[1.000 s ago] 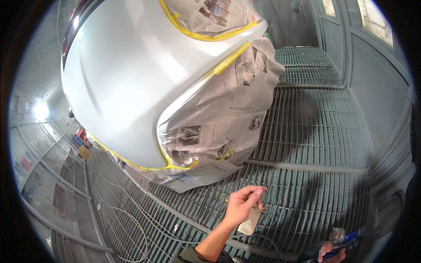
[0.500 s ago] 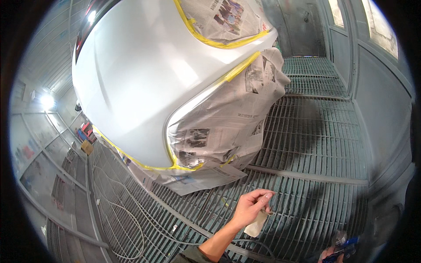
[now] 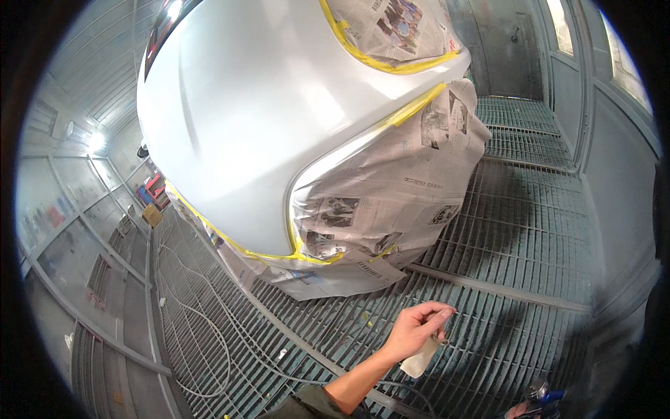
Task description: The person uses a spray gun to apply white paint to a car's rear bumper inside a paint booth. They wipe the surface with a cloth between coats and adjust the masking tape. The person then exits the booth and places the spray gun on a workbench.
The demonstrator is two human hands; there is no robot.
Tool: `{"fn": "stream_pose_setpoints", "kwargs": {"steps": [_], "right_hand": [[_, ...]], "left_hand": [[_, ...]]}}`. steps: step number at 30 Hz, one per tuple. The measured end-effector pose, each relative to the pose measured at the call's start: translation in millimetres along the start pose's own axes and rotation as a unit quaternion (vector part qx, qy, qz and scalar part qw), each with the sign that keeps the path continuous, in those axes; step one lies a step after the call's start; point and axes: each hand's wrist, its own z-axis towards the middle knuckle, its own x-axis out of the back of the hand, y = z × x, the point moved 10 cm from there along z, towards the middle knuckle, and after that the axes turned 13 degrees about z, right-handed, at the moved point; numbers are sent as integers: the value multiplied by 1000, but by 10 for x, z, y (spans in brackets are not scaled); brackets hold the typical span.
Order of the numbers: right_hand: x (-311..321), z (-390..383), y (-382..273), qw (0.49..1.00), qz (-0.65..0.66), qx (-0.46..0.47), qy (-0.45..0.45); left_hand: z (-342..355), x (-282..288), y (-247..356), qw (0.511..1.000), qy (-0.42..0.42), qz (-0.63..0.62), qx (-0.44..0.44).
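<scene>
My left hand (image 3: pixel 420 331) is closed, thumb against fingers, and a beige folded cloth (image 3: pixel 419 363) hangs from its grip above the floor. At the lower right edge, my right hand (image 3: pixel 518 410) is partly cut off and in shadow. It is closed around a spray gun (image 3: pixel 543 395) with blue and metal parts. In front of me stands a car body panel (image 3: pixel 237 126) with a smooth pale silver surface. Newspaper masking (image 3: pixel 384 181) covers the wheel area, edged with yellow tape (image 3: pixel 419 105). Both hands are apart from the car.
Metal floor grating (image 3: pixel 537 216) surrounds the car. A pale hose (image 3: pixel 209 328) winds across the left floor and runs near my left forearm. Grey booth walls (image 3: pixel 621 160) stand on both sides. A cardboard box (image 3: pixel 151 215) and a red cart (image 3: pixel 155 192) are far left.
My view has shifted, so the car appears farther right. My left hand with the cloth also sits slightly right in view. The spray gun and right hand have dropped lower, nearer the edge.
</scene>
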Motion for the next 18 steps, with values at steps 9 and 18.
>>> {"fn": "stream_pose_setpoints", "kwargs": {"steps": [9,18], "right_hand": [[186,-114,96,996,-22,-74,32],[356,-103,92,988,-16,-36,147]], "left_hand": [[37,17,-42,1000,-5,3,-11],[29,74,-66,1000,-5,-13,10]]}}
